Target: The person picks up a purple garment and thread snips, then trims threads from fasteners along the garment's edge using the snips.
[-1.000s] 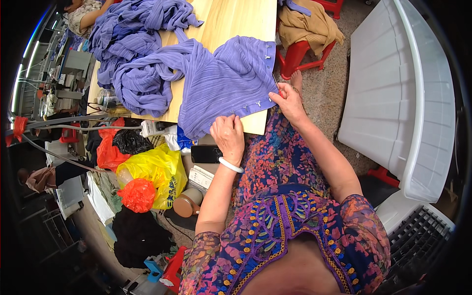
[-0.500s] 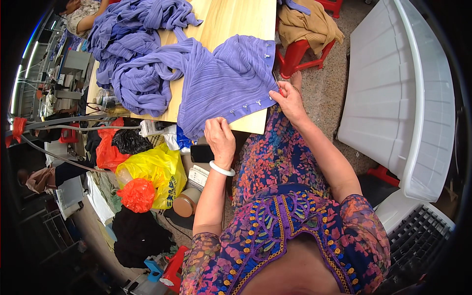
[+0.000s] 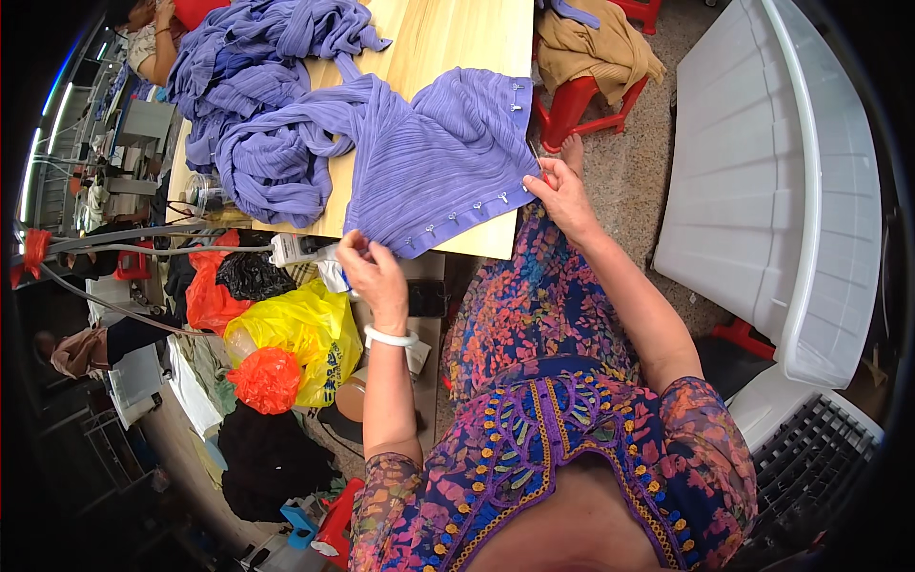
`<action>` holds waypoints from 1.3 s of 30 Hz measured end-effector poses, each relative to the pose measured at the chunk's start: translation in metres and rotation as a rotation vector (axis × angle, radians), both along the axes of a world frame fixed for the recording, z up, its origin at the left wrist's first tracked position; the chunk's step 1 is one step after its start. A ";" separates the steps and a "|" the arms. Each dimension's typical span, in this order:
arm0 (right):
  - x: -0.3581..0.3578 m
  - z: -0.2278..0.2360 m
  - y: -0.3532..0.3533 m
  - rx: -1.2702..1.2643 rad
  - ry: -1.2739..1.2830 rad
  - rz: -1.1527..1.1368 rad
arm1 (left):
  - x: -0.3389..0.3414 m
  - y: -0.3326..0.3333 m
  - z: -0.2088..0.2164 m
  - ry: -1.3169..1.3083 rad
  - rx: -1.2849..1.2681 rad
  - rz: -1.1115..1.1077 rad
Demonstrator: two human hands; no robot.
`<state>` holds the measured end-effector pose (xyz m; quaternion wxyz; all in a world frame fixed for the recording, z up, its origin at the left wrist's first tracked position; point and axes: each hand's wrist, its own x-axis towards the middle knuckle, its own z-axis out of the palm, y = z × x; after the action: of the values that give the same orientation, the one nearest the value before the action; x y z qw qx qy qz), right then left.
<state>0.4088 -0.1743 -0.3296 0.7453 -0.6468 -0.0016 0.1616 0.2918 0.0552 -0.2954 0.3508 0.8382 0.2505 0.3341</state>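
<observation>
A purple ribbed knit garment lies spread on the wooden table. Small silver metal pieces, which look like pins or hooks, sit in a row along its flat band. My right hand pinches the band's right corner at the table edge. A small red thing shows at those fingers, its kind too hidden to tell. With fingertips together, my left hand grips the garment's left corner, just past the table's near edge. A white bangle circles that wrist.
More purple knit is heaped at the table's left. Below the table stand a yellow plastic bag and a red bag. Tan cloth covers a red stool. A large white bin fills the right side.
My left hand has moved left along the band to its far corner, and the band lies straighter with more metal pieces showing. My right hand stays at its corner.
</observation>
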 end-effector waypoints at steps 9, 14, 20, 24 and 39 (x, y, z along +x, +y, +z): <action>-0.008 0.027 0.000 0.058 0.153 0.035 | 0.027 -0.068 0.002 0.166 0.274 -0.496; -0.010 0.019 0.000 0.127 0.119 -0.004 | 0.034 -0.065 -0.006 0.199 0.411 -0.458; -0.007 0.010 -0.004 0.067 0.133 -0.002 | 0.025 -0.046 -0.010 0.208 0.412 -0.489; 0.006 0.015 -0.002 0.192 0.223 0.010 | 0.015 -0.040 -0.008 0.102 0.341 -0.546; 0.048 0.028 0.062 0.167 0.145 -0.241 | -0.013 -0.003 0.046 -0.215 0.347 -0.237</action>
<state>0.4568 -0.1123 -0.3020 0.8086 -0.5648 0.1162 0.1165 0.2791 0.0519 -0.2493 0.2630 0.8690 0.0506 0.4162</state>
